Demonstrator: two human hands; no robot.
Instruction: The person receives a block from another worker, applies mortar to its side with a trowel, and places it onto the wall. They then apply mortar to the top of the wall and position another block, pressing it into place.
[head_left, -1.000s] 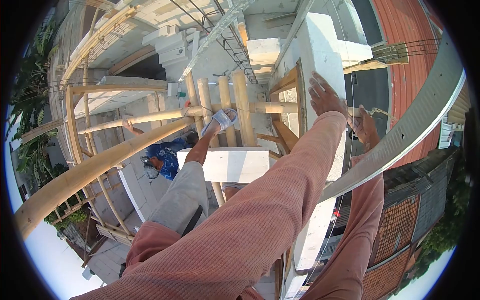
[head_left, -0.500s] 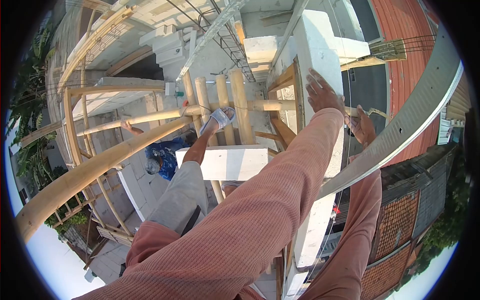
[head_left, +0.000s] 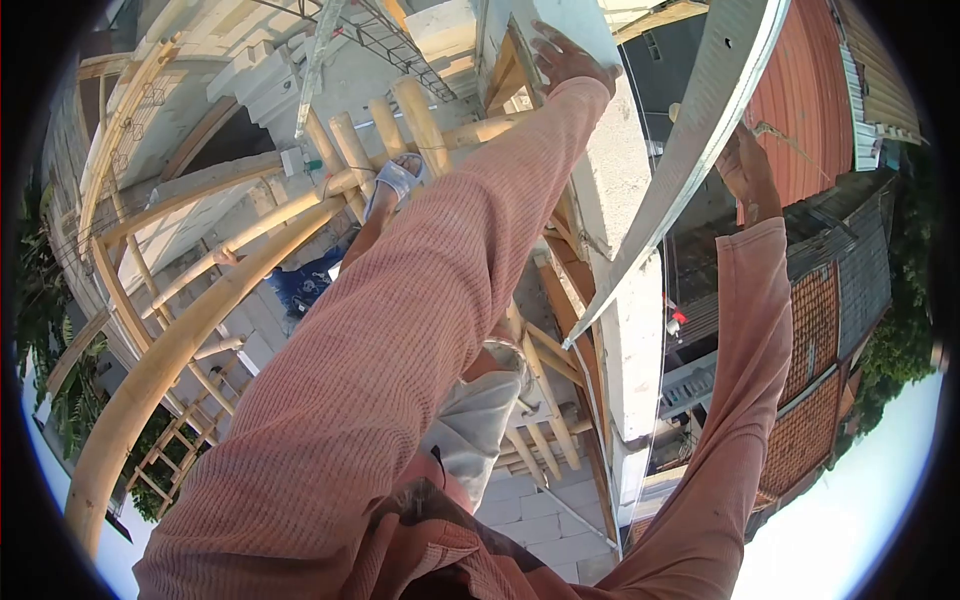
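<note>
My left hand (head_left: 572, 58) lies with fingers spread on the pale face of a white block (head_left: 590, 30) at the top of a narrow wall. Farther right, my right hand (head_left: 748, 172) is curled, partly behind a long grey metal strip (head_left: 680, 150). A tan handle end (head_left: 675, 112) and a thin bent metal neck (head_left: 785, 137) show on either side of that hand, apparently one tool; the strip hides its middle. A mortar-coloured wall top (head_left: 612, 180) runs down below the block.
My sandalled foot (head_left: 400, 172) rests on bamboo poles (head_left: 420, 125). A thick bamboo pole (head_left: 190, 350) crosses the left side. A co-worker in blue (head_left: 300, 285) is below, with a hand (head_left: 225, 257) at a pole. A string line (head_left: 655, 400) runs along the wall; roofs (head_left: 800, 80) lie right.
The view has shifted, so the wall and strip sit farther left. My left hand stays on the block. My left sleeve now covers the white block by my leg.
</note>
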